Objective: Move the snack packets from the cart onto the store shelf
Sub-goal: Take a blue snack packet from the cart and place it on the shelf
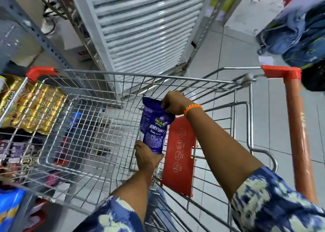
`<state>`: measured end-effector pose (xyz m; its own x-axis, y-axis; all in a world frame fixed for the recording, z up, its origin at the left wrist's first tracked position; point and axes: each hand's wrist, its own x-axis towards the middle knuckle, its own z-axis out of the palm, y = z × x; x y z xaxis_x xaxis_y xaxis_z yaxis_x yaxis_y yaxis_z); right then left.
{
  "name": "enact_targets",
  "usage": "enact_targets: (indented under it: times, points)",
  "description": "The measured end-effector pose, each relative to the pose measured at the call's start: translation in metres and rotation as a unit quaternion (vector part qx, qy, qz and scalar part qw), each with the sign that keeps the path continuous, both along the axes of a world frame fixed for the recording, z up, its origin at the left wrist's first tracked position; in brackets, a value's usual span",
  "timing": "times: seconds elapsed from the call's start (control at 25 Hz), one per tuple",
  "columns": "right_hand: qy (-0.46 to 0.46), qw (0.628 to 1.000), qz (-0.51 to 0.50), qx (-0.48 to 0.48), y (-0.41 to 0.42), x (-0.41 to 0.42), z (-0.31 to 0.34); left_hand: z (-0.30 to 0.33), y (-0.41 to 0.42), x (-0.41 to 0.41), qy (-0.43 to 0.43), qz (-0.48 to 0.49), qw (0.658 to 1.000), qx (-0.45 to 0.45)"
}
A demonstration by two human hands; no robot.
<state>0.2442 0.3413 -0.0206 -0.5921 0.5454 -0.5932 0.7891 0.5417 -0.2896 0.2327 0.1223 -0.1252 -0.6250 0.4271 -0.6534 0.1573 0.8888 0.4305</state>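
Snack packet [154, 126], the blue-purple one, is up inside the wire cart [84, 126], held upright near the back end by both hands. Right hand [174, 102] pinches its top edge, fingers curled over the crumpled seal, with an orange band [192, 108] on that wrist. Left hand [146, 157] cups the bottom edge from underneath, fingers closed around it. Red child-seat flap [181, 154] hangs just beside the packet, and the orange cart handle [299, 136] runs down the right side. Rest of the basket looks bare, just tile floor through the mesh. Gold packets [33, 107] sit on the shelf to the left, outside the cart. Both sleeves are a blue and white print.
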Motion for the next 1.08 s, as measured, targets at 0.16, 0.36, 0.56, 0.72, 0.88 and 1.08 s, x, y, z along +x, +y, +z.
enact_targets:
  times: [0.16,0.36,0.56,0.72,0.88,1.08]
  points:
    - [0.022,1.000,-0.015,-0.003,-0.002,-0.002,0.007,0.000,-0.001,-0.001,0.019,0.008,1.000,-0.001]
    - [0.086,0.994,-0.043,-0.054,-0.019,-0.010,0.023,0.014,-0.007,-0.043,-0.079,0.012,0.997,-0.014]
    - [0.255,0.921,-0.182,-0.229,-0.036,-0.030,0.045,0.060,-0.036,-0.113,-0.207,-0.040,0.977,-0.025]
    - [0.332,0.890,-0.210,-0.230,-0.060,-0.046,0.067,0.135,-0.067,-0.156,-0.252,-0.098,0.963,-0.020]
    - [0.421,0.852,-0.182,-0.252,-0.088,-0.067,0.101,0.196,-0.109,-0.199,-0.293,-0.089,0.950,0.055]
    - [0.520,0.769,-0.178,-0.328,-0.126,-0.134,0.206,0.294,-0.188,-0.224,-0.348,0.007,0.907,0.237]
